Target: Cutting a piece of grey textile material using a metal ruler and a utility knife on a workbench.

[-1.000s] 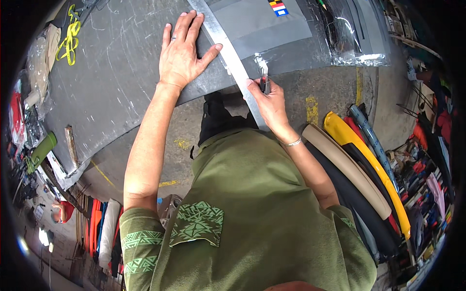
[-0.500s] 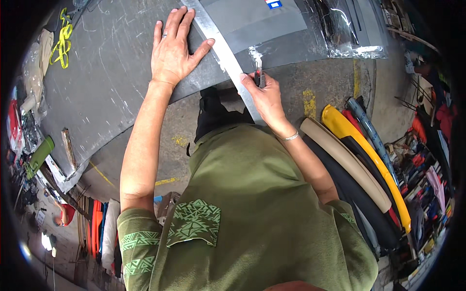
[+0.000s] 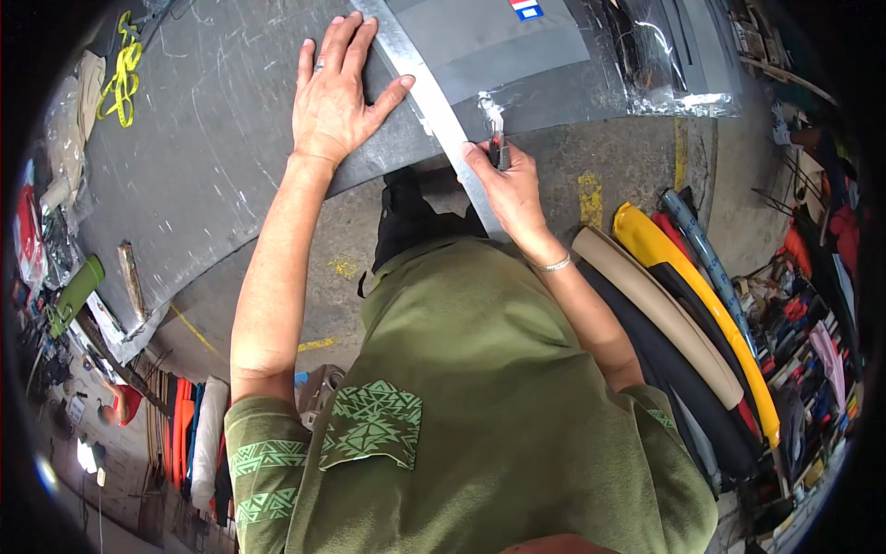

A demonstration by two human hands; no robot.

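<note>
A long metal straightedge [image 3: 426, 92] lies slantwise across the dark, scratched worktop [image 3: 221, 120] and juts past its near edge. My left hand [image 3: 340, 92] is spread flat beside it, the thumb reaching to its left edge. In my right hand [image 3: 509, 185] is a utility knife [image 3: 499, 148], gripped with the blade end pointing away from me. That hand is at the near edge of the worktop, its thumb against the straightedge. Right of the straightedge lies a grey sheet [image 3: 503, 46] with a small red, white and blue label [image 3: 527, 9].
Rolls of material stand on the right, among them a beige roll [image 3: 655, 314] and a yellow roll [image 3: 701, 323]. A yellow strap [image 3: 120, 83] lies at the far left of the worktop. Clear plastic wrapping [image 3: 683, 102] sits at the right. Another person [image 3: 122, 406] is at lower left.
Both hands and the straightedge keep their places relative to the worktop. The whole picture has shifted slightly to the right.
</note>
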